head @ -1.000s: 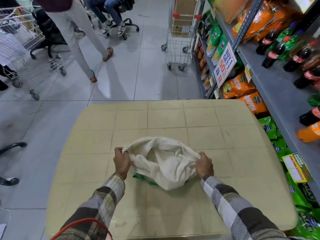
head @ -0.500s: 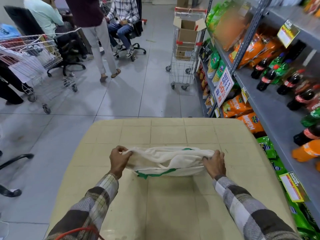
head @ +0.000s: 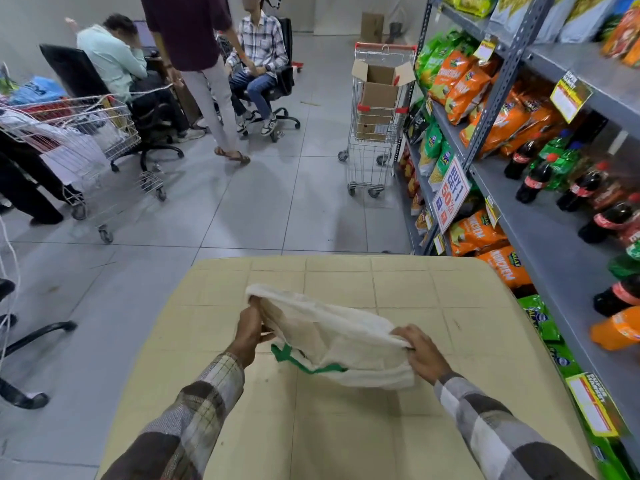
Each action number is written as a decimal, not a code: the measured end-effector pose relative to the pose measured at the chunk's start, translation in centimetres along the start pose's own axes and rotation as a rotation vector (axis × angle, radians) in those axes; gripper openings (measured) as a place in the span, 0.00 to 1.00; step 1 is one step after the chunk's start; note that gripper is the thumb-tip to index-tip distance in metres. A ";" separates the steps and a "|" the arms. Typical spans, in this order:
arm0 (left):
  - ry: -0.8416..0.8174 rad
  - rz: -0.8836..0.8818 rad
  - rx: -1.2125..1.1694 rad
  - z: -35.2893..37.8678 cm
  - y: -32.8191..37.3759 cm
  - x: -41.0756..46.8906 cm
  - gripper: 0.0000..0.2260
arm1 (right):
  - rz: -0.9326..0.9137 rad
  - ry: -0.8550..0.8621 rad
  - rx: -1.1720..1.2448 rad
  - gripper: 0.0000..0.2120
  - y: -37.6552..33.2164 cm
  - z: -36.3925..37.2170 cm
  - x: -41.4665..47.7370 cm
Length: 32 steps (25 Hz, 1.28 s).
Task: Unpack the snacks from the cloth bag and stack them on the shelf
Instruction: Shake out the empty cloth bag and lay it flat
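A cream cloth bag (head: pixel 332 337) with a green strap hangs limp and flat above the beige tiled table (head: pixel 346 427). My left hand (head: pixel 251 332) grips its left upper edge and holds it higher. My right hand (head: pixel 420 351) grips the right edge, lower down. No snack shows inside the bag. The grey shelf (head: pixel 540 216) runs along the right, with orange snack packets (head: pixel 474 233), green snack packets (head: pixel 543 323) and soda bottles (head: pixel 535 178) on it.
A shopping cart with a cardboard box (head: pixel 379 119) stands in the aisle next to the shelf. Another cart (head: pixel 86 143) is at the left. Two people sit on office chairs and one stands (head: pixel 204 64) at the back. A chair base (head: pixel 31 341) lies at far left.
I have lifted the bag off the table and pulled it taut, my left hand rising higher than the right. The view has tilted up toward the aisle.
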<state>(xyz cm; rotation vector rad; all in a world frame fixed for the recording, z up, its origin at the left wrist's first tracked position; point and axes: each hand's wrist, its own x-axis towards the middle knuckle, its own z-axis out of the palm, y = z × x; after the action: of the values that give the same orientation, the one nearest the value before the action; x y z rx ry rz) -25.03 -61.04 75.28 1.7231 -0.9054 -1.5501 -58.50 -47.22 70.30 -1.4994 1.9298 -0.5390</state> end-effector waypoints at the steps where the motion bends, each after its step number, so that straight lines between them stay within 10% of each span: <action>1: -0.074 -0.048 -0.013 0.4 -0.3 -0.1 0.25 | 0.008 -0.060 -0.002 0.23 0.2 0.5 -0.1; 5: -0.259 -0.012 0.129 0.1 -2.2 0.1 0.16 | 0.102 -0.059 0.091 0.09 0.5 1.3 -0.2; 11: 0.099 0.376 0.525 -1.3 -2.6 0.8 0.05 | 0.124 0.247 0.196 0.14 0.9 0.3 0.0; 16: -0.058 0.643 0.642 -4.0 -4.4 0.5 0.18 | 0.170 0.423 -0.061 0.16 0.9 1.5 -2.0; 20: -0.063 0.507 0.920 -6.0 -6.8 0.6 0.12 | 0.422 0.247 -0.267 0.05 2.5 1.9 -3.3; 24: -0.095 0.414 1.283 -4.8 -5.7 0.8 0.12 | 0.508 0.266 0.222 0.10 0.5 -0.1 0.8; 28: -0.003 0.524 0.918 -2.7 0.7 1.0 0.14 | 0.513 0.397 0.739 0.14 -5.3 -4.2 5.9; 32: 0.078 0.825 0.560 -1.3 11.1 0.3 0.13 | 0.292 0.662 0.406 0.15 -11.1 -11.6 10.2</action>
<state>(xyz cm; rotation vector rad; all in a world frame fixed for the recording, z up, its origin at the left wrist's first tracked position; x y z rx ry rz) -24.52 -67.45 84.37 1.4169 -1.8332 -0.7090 -60.36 -60.71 83.61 -0.8107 2.2764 -1.3179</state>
